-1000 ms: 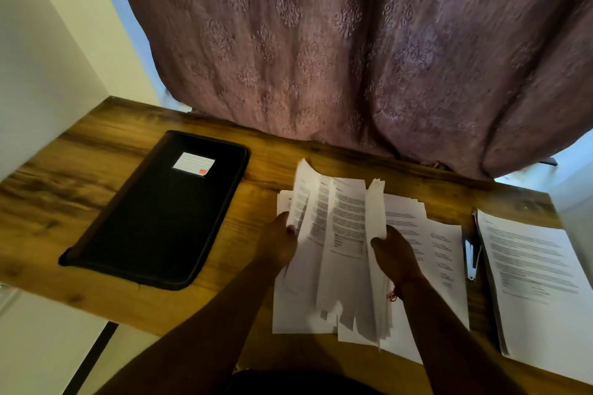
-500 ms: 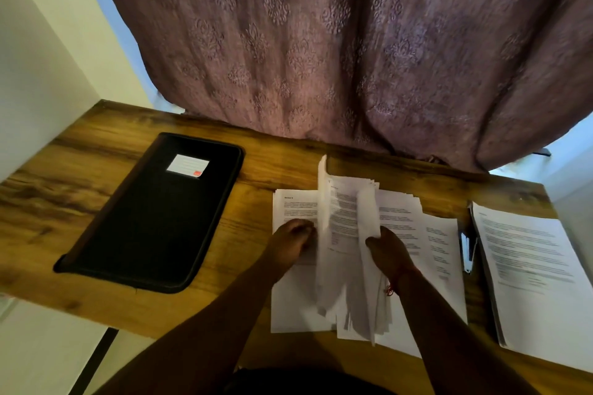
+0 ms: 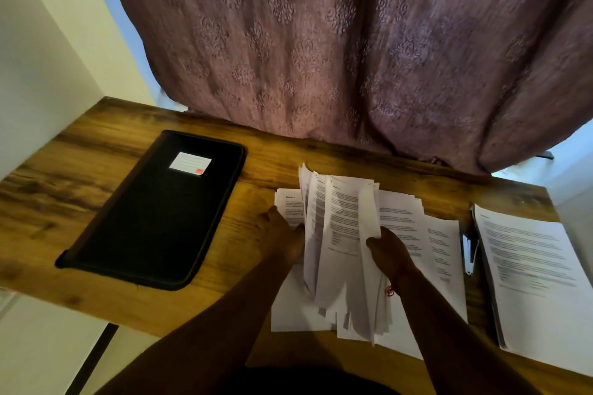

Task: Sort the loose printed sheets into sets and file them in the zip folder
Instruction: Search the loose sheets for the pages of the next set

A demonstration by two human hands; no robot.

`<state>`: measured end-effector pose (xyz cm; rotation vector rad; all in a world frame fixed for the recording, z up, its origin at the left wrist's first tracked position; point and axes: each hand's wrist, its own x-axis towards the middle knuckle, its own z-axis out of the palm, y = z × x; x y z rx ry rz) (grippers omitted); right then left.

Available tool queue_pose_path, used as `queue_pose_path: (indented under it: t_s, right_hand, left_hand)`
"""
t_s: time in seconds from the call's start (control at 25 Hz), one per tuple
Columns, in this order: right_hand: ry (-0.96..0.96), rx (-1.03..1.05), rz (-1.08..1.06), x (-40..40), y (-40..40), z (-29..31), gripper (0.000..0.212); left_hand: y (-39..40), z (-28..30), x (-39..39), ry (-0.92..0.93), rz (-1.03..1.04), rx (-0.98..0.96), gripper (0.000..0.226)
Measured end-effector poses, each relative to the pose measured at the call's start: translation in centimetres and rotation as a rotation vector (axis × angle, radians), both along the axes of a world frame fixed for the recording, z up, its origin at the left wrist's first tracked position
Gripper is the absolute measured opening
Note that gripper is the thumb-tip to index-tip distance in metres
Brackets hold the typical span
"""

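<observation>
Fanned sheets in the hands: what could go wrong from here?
1. The right hand pinches the fanned sheets only at one edge; they may slip and mix with the sheets lying flat under them.
2. The bottom sheets overhang the table edge and could slide off.
3. The folder lies shut, so filing needs a free hand.

Black zip folder [image 3: 154,212] flat at 9 o'clock, closed, white label on top. Printed sheets [image 3: 340,234] fanned upright at centre over flat pages. Neat stack [image 3: 532,276] at 3 o'clock.
</observation>
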<state>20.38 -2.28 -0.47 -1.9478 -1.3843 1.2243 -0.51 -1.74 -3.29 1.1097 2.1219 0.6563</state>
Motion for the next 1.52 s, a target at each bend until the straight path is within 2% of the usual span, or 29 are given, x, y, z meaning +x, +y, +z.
queue_pose_path:
  t_s: [0.12, 0.16, 0.32, 0.44, 0.56, 0.8, 1.0, 1.08, 1.16, 1.24, 1.36, 1.44, 1.52]
  right_hand:
    - [0.009, -0.009, -0.003, 0.0, 0.1, 0.0, 0.022]
    - [0.014, -0.016, -0.005, 0.0, 0.1, 0.0, 0.022]
    - [-0.002, -0.027, 0.009, -0.1, 0.1, 0.0, 0.025]
    - [-0.012, -0.037, 0.006, -0.1, 0.1, 0.0, 0.022]
    - [0.002, -0.040, -0.005, 0.0, 0.1, 0.0, 0.019]
    - [0.012, -0.032, -0.007, 0.0, 0.1, 0.0, 0.016]
    - [0.022, -0.018, -0.009, 0.0, 0.1, 0.1, 0.016]
    - [0.013, -0.013, -0.004, 0.0, 0.1, 0.0, 0.016]
    - [0.008, -0.010, 0.002, 0.0, 0.1, -0.1, 0.016]
    - [0.009, -0.006, -0.002, 0.0, 0.1, -0.2, 0.015]
    - [0.011, -0.008, -0.006, 0.0, 0.1, -0.2, 0.015]
    - [0.011, -0.006, -0.002, 0.0, 0.1, -0.3, 0.014]
    - [0.014, 0.000, -0.003, 0.1, 0.2, -0.4, 0.015]
  left_hand:
    - [0.5, -0.3, -0.6, 0.007, -0.002, -0.005, 0.088]
    - [0.6, -0.6, -0.9, -0.020, -0.001, 0.030, 0.080]
    - [0.2, -1.6, -2.0, -0.105, -0.044, 0.209, 0.023]
    - [-0.1, -0.8, -2.1, -0.097, -0.069, 0.211, 0.008]
    - [-0.4, -0.6, -2.3, -0.070, -0.103, 0.201, 0.009]
    - [-1.1, 0.3, -2.7, 0.004, -0.190, 0.326, 0.015]
    - [-1.4, 0.9, -2.4, 0.257, -0.272, 0.271, 0.021]
    - [-1.4, 0.7, -2.2, 0.330, -0.338, 0.314, 0.022]
    - [-1.5, 0.6, -1.8, 0.099, -0.355, 0.363, 0.024]
    - [-1.3, 0.8, -1.7, -0.136, -0.307, 0.318, 0.032]
    - [-0.8, 0.0, -2.2, -0.244, -0.298, 0.218, 0.029]
    - [-0.6, -1.4, -2.4, -0.036, -0.323, 0.165, 0.028]
    - [-0.3, -2.8, -2.5, 0.274, -0.345, 0.080, 0.044]
